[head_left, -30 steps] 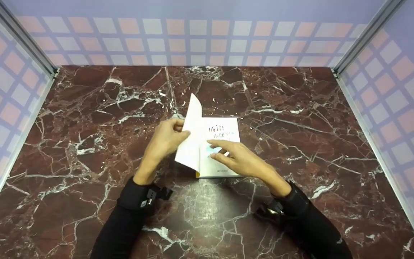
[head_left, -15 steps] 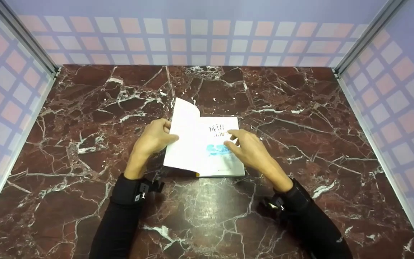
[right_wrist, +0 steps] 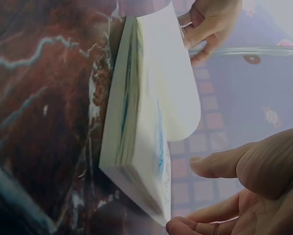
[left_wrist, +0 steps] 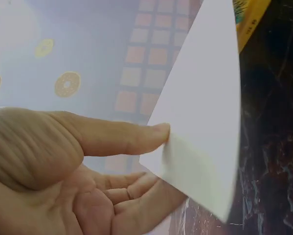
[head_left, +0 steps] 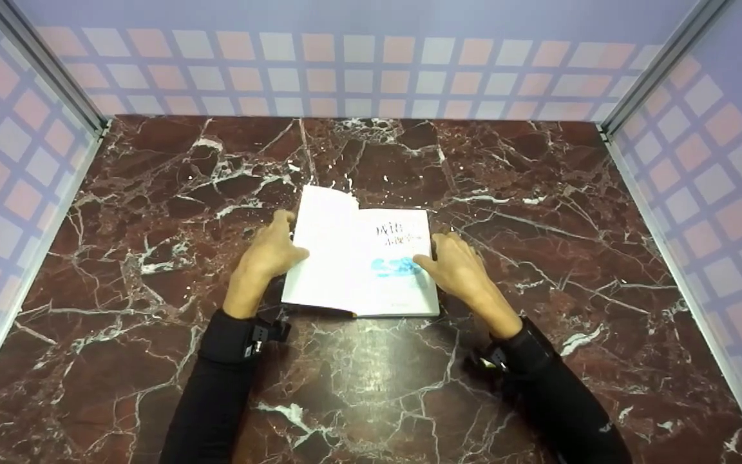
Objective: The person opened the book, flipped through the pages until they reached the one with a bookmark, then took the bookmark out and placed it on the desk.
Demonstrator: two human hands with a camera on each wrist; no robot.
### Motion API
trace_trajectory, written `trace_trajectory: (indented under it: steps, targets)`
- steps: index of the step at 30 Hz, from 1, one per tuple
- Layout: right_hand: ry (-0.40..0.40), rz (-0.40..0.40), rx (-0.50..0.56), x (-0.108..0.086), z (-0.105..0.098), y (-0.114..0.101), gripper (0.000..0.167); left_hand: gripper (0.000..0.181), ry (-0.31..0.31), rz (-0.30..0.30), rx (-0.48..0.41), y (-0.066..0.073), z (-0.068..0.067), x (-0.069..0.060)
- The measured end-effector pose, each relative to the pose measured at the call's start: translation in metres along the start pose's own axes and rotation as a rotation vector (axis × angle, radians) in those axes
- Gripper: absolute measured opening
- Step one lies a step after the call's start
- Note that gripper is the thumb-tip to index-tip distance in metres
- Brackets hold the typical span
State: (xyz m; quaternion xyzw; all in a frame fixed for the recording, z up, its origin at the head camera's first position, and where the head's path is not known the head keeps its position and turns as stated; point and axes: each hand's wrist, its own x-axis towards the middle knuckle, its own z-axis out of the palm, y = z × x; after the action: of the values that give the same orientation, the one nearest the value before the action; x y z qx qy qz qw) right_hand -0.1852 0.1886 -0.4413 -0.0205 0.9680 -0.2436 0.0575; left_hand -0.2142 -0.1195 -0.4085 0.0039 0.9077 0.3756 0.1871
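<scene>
An open book (head_left: 397, 290) lies on the table, its right-hand page printed with dark characters and a blue picture. Its white left leaf (head_left: 323, 251) stands raised at a slant from the spine. My left hand (head_left: 265, 251) holds that leaf by its outer edge; the left wrist view shows the thumb on the white face and the fingers behind. At the book's right side is my right hand (head_left: 461, 267), thumb over the page. In the right wrist view its fingertips are at a corner of the page block, thumb and fingers apart.
The table (head_left: 152, 361) has a dark red marbled top with white veins. Upright panels (head_left: 371, 58) with pink and white squares enclose its back and both sides. A yellow printed part (left_wrist: 254, 22) of the book shows in the left wrist view.
The left hand has moved left and swung the leaf over, lowering it toward the table. The right hand has slid right, off the page's middle to its edge, uncovering the blue picture.
</scene>
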Motion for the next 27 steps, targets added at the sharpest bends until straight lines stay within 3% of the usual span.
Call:
trace_trajectory:
  steps: [3,8,11,15,20,27]
  targets:
    - [-0.031,0.023,-0.027,0.001,0.002,0.001,0.041,0.086,-0.042,0.011,0.055,0.001,0.006,0.001]
    - [-0.064,0.04,-0.041,0.001,0.003,0.001,0.047,0.073,-0.098,0.042,0.26,0.002,0.013,-0.002]
    - [-0.077,0.04,-0.039,0.001,0.005,0.0,0.049,0.07,-0.101,0.036,0.318,0.004,0.016,-0.004]
    - [-0.104,0.033,-0.065,-0.001,0.007,-0.002,0.05,0.069,-0.082,0.04,0.386,0.006,0.019,-0.007]
    - [-0.117,0.022,-0.111,-0.003,0.01,-0.003,0.048,0.064,-0.048,0.09,0.467,0.005,0.023,-0.007]
    - [-0.058,-0.026,-0.097,-0.006,0.013,-0.006,0.052,0.055,0.036,0.245,0.486,0.006,0.03,-0.002]
